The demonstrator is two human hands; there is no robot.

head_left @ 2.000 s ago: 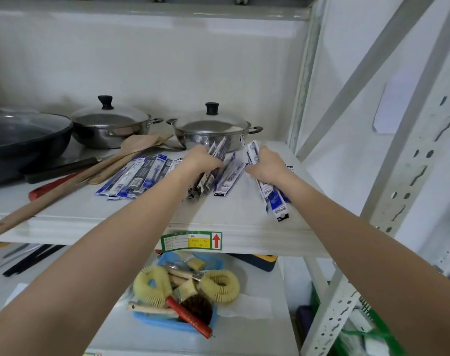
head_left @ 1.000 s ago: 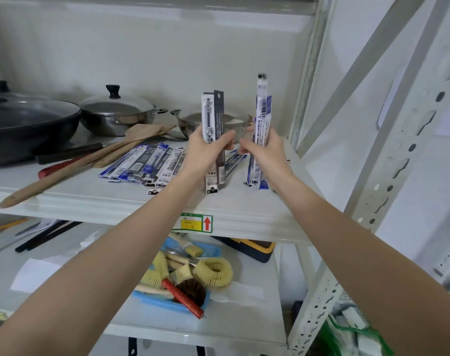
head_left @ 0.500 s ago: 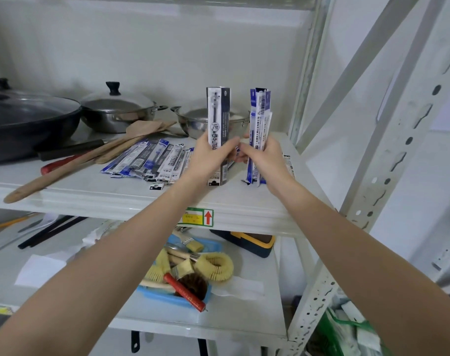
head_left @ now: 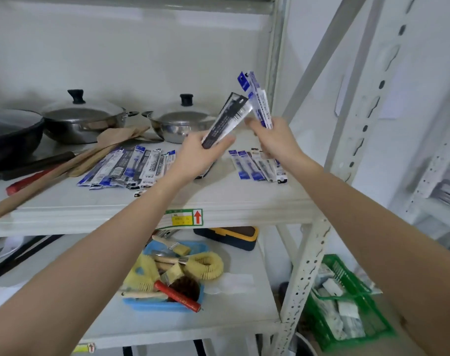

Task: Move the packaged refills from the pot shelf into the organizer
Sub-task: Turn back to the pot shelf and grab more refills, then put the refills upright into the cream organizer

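My left hand point(head_left: 200, 156) grips a bundle of black-and-white packaged refills point(head_left: 227, 122), tilted up to the right above the pot shelf point(head_left: 218, 199). My right hand point(head_left: 275, 140) holds a bundle of blue-and-white refill packs point(head_left: 256, 98), leaning slightly left; the tops of the two bundles nearly meet. Several more refill packs point(head_left: 126, 167) lie fanned out on the shelf left of my hands, and a smaller group of refill packs point(head_left: 254, 165) lies under my right hand. I cannot pick out an organizer with certainty.
Two lidded steel pots point(head_left: 82, 122) point(head_left: 180, 122), a dark pan point(head_left: 10, 134) and wooden spatulas point(head_left: 64, 163) fill the shelf's back and left. Below sit a blue tray of brushes point(head_left: 167, 276) and a yellow-lidded case point(head_left: 229, 236). A green basket point(head_left: 347, 301) stands low right beside the rack upright point(head_left: 306, 265).
Both hands have lifted off the shelf with their bundles. The bundles stood upright side by side half a second ago and now tilt towards each other, higher and further right.
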